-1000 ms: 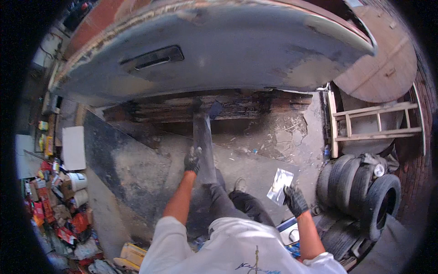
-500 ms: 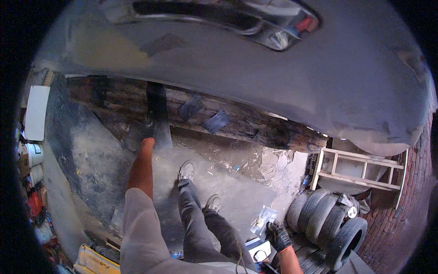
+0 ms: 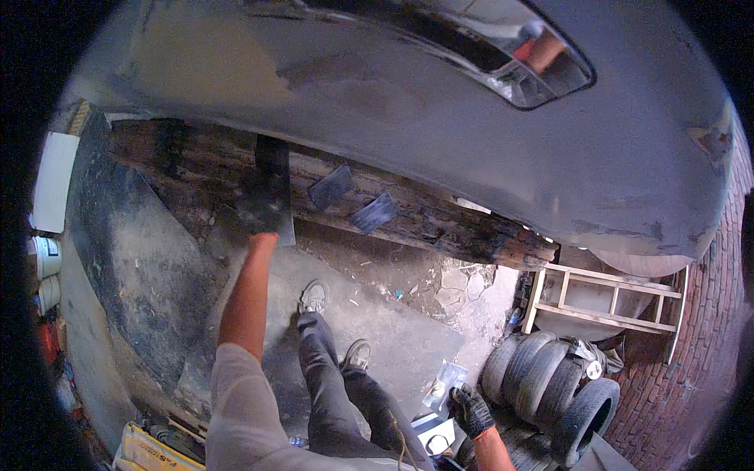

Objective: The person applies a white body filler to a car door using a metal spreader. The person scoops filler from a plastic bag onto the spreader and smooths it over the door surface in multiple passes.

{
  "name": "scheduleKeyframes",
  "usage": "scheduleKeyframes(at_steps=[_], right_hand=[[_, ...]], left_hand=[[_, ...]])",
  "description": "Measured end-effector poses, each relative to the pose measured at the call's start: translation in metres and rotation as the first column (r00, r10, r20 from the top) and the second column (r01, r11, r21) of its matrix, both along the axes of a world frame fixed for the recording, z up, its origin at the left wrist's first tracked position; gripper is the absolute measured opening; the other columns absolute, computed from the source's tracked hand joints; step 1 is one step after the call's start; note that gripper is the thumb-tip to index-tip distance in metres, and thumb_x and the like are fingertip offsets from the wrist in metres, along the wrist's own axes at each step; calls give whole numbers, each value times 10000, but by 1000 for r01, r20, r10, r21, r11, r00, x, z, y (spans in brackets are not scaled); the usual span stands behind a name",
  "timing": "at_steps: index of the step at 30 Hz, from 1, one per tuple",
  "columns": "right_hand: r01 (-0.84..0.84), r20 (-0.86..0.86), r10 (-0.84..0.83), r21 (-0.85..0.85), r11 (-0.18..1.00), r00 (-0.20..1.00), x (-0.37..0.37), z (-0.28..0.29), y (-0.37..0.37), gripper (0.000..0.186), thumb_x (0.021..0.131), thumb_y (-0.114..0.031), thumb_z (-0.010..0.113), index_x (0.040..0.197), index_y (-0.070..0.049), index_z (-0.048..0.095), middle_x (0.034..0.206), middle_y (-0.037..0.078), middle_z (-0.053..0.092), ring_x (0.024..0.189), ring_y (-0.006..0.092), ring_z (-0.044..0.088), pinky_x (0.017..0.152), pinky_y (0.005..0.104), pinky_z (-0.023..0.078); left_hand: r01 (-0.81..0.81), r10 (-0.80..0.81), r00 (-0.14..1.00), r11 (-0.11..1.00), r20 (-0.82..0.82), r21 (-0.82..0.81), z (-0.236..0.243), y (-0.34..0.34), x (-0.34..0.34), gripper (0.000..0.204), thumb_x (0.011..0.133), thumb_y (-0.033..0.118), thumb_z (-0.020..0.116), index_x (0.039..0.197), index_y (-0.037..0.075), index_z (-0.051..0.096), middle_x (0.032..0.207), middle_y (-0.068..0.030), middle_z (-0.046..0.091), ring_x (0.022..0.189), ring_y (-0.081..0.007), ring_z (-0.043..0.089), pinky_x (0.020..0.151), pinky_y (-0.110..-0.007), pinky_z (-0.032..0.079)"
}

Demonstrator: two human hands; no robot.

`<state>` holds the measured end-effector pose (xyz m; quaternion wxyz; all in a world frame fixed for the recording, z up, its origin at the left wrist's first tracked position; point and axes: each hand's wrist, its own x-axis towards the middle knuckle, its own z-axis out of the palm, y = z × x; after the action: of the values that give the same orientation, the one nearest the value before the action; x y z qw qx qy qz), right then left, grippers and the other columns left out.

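Left hand (image 3: 253, 206) grips dark strip (image 3: 271, 169) — right hand (image 3: 470, 408) holds clear bag (image 3: 442, 383).

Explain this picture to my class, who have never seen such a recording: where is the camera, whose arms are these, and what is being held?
The camera sits on a person's head and looks down, so its wide lens bends straight edges. The arms and legs are the wearer's own. The left hand, in a dark glove, presses a dark metal sheet against the rusty underside of a large grey body panel. The right hand, also gloved, holds a small clear plastic packet. On the concrete floor to the right lie stacked tyres, with a wooden frame behind them.
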<state>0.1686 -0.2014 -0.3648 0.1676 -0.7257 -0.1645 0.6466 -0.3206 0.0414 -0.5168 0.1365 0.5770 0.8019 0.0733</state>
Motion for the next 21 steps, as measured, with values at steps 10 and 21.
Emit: scheduleKeyframes(at_steps=[10, 21], right_hand=[[-92, 87, 83, 114, 989, 993, 59, -52, -51, 136, 911, -218, 582, 925, -83, 577, 818, 77, 605, 709, 248, 573, 631, 391, 473], [-495, 332, 428, 151, 856, 841, 84, -63, -85, 181, 894, -160, 520, 1025, -55, 590, 971, 142, 604, 925, 314, 570, 882, 436, 437]], left_hand=[[162, -152, 983, 982, 105, -95, -131, 35, 156, 399, 891, 216, 455, 1205, 2, 576, 1308, -230, 528, 1238, -362, 474, 1052, -469, 350], [14, -16, 999, 999, 52, 44, -210, 52, 159, 381, 912, 231, 471, 1224, 40, 578, 1239, -184, 581, 1169, -330, 529, 1032, -451, 359]])
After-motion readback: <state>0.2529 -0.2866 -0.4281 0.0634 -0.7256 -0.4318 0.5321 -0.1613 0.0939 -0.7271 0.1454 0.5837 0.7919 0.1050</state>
